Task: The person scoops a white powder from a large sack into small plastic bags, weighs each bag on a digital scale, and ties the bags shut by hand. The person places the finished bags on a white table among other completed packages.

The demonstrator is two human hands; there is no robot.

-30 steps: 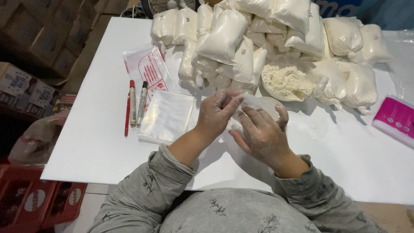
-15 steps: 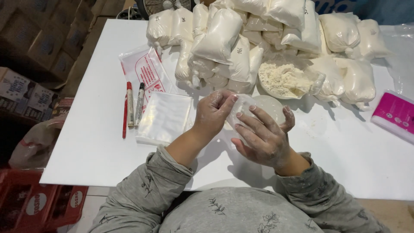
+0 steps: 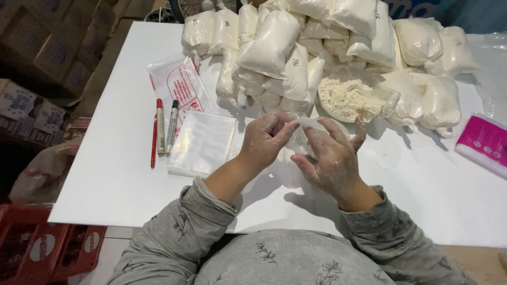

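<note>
We find a small clear plastic bag (image 3: 305, 138), thin and crumpled, raised just above the white table (image 3: 105, 174) near its front centre. The flour-dusted left hand (image 3: 265, 138) pinches its upper edge; the right hand (image 3: 332, 158) grips the other side, fingers partly spread. A flat stack of clear bags (image 3: 203, 142) lies just left. Behind, tied white powder-filled bags (image 3: 274, 42) are heaped. A pink rectangular packet (image 3: 483, 142) sits far right.
</note>
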